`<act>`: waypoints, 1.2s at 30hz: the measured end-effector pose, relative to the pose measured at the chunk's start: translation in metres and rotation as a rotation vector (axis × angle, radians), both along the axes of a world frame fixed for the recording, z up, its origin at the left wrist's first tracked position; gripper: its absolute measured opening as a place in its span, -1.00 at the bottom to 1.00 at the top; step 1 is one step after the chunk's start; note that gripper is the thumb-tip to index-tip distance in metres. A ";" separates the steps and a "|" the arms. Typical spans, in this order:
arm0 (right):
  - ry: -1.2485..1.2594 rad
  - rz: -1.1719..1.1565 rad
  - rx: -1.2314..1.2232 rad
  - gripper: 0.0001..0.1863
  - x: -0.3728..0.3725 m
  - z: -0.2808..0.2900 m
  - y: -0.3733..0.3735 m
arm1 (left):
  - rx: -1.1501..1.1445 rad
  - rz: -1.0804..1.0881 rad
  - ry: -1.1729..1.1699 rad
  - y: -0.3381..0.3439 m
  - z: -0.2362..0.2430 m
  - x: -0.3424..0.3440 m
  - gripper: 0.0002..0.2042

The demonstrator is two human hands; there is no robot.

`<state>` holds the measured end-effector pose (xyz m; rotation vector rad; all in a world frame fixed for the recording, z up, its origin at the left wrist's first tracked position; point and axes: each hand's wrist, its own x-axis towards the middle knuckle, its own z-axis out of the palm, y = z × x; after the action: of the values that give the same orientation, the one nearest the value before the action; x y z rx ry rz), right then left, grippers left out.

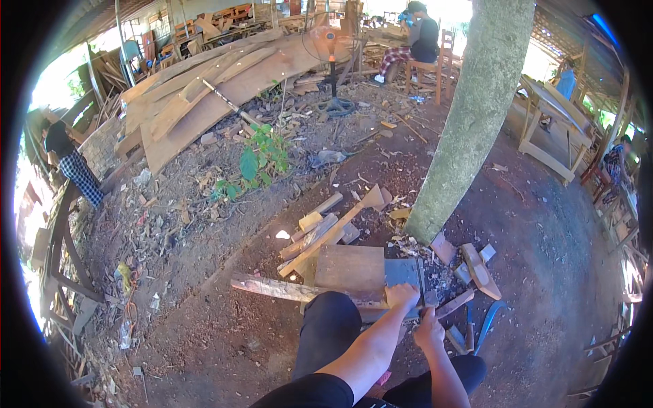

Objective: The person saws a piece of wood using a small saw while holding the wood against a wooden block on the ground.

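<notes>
A long, rough piece of wood lies crosswise in front of my knees, its right end reaching my left hand. That hand is closed around the end, and its fingers are partly hidden. Just nearer and to the right, my right hand is wrapped round the handle of a tool. A narrow dark blade seems to rise from it, though its full shape is hard to make out. Beyond my hands sit a flat brown wooden block and a grey block.
Wood offcuts are heaped beyond the block. A curved blue tool lies at my right, near a shaped wooden piece. A leaning tree trunk rises ahead. Farther off are a fan, large planks and a seated person.
</notes>
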<state>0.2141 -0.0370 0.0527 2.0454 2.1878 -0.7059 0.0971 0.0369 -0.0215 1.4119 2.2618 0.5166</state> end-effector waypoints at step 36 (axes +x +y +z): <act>0.023 -0.076 0.023 -0.56 -0.011 -0.006 0.025 | 0.107 -0.188 0.255 0.006 0.004 -0.008 -0.57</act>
<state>0.2032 -0.0118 0.0465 2.1531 2.1502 -0.7187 0.0893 0.0430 -0.0176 1.8146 2.2881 0.4220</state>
